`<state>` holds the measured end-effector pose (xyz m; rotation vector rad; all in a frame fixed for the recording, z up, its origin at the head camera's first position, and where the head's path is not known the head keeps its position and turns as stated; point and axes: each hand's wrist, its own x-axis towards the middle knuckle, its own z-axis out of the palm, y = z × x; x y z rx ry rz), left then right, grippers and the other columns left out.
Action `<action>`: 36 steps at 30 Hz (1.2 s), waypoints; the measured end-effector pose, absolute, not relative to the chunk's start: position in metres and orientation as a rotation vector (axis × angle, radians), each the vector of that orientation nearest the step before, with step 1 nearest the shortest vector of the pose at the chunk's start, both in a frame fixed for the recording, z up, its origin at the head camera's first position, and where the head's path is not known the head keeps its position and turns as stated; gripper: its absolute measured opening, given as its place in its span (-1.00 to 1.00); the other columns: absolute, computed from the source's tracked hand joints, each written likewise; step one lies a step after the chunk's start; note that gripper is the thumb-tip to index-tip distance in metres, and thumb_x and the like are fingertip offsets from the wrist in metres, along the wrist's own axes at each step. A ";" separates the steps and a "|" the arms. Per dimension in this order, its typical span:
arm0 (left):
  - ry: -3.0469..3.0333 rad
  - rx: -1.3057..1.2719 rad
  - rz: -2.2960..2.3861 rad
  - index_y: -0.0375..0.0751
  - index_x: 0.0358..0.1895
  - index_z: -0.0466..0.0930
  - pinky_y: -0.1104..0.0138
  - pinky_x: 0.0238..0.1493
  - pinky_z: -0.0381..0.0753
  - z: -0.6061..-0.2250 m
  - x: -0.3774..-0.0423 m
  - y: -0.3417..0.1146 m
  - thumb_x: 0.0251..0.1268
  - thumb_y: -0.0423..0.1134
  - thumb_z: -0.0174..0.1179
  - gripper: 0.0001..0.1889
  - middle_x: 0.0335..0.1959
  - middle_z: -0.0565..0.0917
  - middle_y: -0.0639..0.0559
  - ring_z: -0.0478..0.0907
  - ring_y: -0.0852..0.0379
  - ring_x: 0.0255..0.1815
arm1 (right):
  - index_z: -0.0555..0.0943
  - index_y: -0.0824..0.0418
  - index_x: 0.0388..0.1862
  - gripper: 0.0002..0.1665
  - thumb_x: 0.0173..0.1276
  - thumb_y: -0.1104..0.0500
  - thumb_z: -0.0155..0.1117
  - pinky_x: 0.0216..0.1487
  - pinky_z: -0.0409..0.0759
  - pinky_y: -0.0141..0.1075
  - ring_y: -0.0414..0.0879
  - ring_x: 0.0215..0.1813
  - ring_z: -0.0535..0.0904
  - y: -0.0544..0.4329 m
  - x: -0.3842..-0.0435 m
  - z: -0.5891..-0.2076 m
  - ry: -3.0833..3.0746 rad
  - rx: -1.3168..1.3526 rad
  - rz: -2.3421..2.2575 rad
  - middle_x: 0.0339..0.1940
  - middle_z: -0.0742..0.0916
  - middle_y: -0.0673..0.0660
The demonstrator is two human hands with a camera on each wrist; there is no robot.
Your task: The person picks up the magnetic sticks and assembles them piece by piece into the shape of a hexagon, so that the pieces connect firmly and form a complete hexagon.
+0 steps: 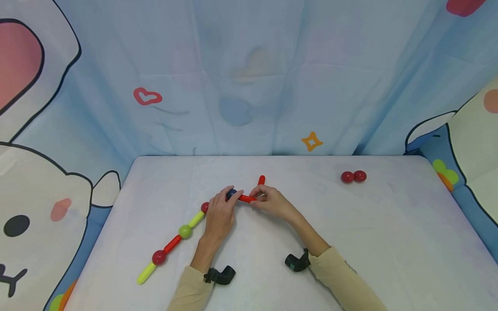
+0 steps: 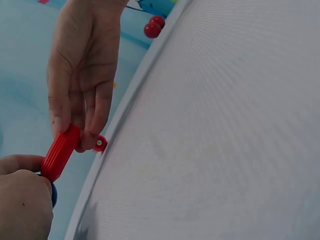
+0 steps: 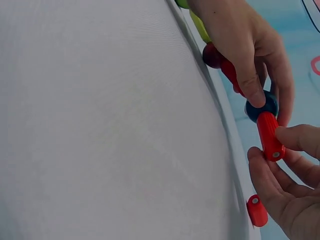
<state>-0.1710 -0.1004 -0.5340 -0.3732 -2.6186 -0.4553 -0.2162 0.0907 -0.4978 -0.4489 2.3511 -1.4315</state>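
Note:
My left hand (image 1: 219,218) pinches a dark blue ball (image 1: 231,194) between thumb and fingers. From that ball a red rod (image 1: 247,198) extends to the right, its far end pinched by my right hand (image 1: 275,203). The right wrist view shows the rod (image 3: 270,134) against the blue ball (image 3: 270,103), with a small metal dot on its free end. Leading down-left from my left hand runs a chain of rods and balls: a red ball (image 1: 205,207), a yellow-green rod (image 1: 196,219), a green ball (image 1: 185,231), a red rod (image 1: 172,244), another red ball (image 1: 159,258) and a yellow-green rod (image 1: 146,273).
A loose red rod (image 1: 262,179) lies just beyond my right hand. Two red balls (image 1: 353,176) sit side by side at the back right of the white table (image 1: 389,242). Behind the table's far edge hangs a blue printed curtain (image 1: 249,103).

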 end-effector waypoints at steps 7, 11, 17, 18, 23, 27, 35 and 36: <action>-2.614 -0.313 -0.467 0.00 0.18 0.56 0.10 0.17 0.55 -0.535 -0.171 -0.100 0.20 -0.32 0.32 -0.55 0.26 0.49 -0.11 0.51 -0.06 0.15 | 0.59 0.25 0.00 -0.71 0.31 0.23 0.29 0.04 0.67 -0.19 0.01 -0.03 0.67 0.092 -0.218 -0.497 2.376 -0.448 -1.379 -0.02 0.70 0.21; -2.611 -0.286 -0.492 -0.04 0.16 0.58 0.07 0.19 0.53 -0.535 -0.171 -0.100 0.22 -0.34 0.29 -0.59 0.25 0.49 -0.12 0.49 -0.08 0.18 | 0.58 0.25 0.03 -0.68 0.32 0.19 0.28 0.04 0.67 -0.18 0.02 -0.01 0.65 0.096 -0.219 -0.496 2.406 -0.460 -1.344 -0.03 0.70 0.19; -2.640 -0.245 -0.498 -0.04 0.14 0.59 0.05 0.23 0.49 -0.535 -0.170 -0.100 0.23 -0.36 0.27 -0.61 0.24 0.50 -0.11 0.49 -0.09 0.20 | 0.57 0.26 0.08 -0.65 0.35 0.17 0.27 0.07 0.65 -0.13 0.06 0.03 0.63 0.107 -0.224 -0.492 2.440 -0.442 -1.336 -0.01 0.69 0.20; -2.645 -0.237 -0.496 -0.04 0.14 0.59 0.04 0.23 0.48 -0.535 -0.170 -0.100 0.23 -0.36 0.28 -0.61 0.24 0.50 -0.11 0.49 -0.09 0.20 | 0.57 0.27 0.07 -0.65 0.35 0.17 0.26 0.07 0.64 -0.13 0.06 0.03 0.62 0.109 -0.225 -0.492 2.445 -0.446 -1.335 -0.01 0.69 0.20; -2.647 -0.214 -0.486 -0.06 0.13 0.60 0.04 0.22 0.49 -0.536 -0.170 -0.101 0.21 -0.37 0.29 -0.60 0.23 0.52 -0.12 0.51 -0.10 0.17 | 0.58 0.24 0.05 -0.68 0.36 0.15 0.26 0.02 0.65 -0.16 0.06 0.02 0.61 0.118 -0.230 -0.488 2.435 -0.410 -1.362 0.00 0.69 0.19; -2.649 -0.205 -0.499 -0.06 0.14 0.59 0.04 0.22 0.48 -0.535 -0.171 -0.101 0.23 -0.35 0.28 -0.61 0.22 0.51 -0.12 0.51 -0.10 0.17 | 0.56 0.23 0.10 -0.63 0.36 0.12 0.25 -0.05 0.67 -0.20 0.06 0.02 0.61 0.125 -0.233 -0.485 2.437 -0.379 -1.371 0.03 0.68 0.20; -2.661 -0.139 -0.520 -0.04 0.13 0.59 0.05 0.20 0.46 -0.535 -0.171 -0.101 0.24 -0.18 0.31 -0.63 0.20 0.53 -0.12 0.52 -0.09 0.16 | 0.52 0.22 0.18 -0.55 0.38 0.07 0.24 -0.09 0.65 -0.24 0.06 0.04 0.62 0.140 -0.239 -0.482 2.484 -0.333 -1.368 0.09 0.67 0.21; -2.663 -0.133 -0.518 -0.04 0.12 0.59 0.05 0.20 0.46 -0.535 -0.171 -0.101 0.24 -0.18 0.31 -0.63 0.20 0.53 -0.12 0.52 -0.09 0.15 | 0.52 0.22 0.19 -0.54 0.38 0.06 0.24 -0.09 0.65 -0.24 0.06 0.05 0.62 0.141 -0.240 -0.481 2.488 -0.323 -1.368 0.10 0.67 0.21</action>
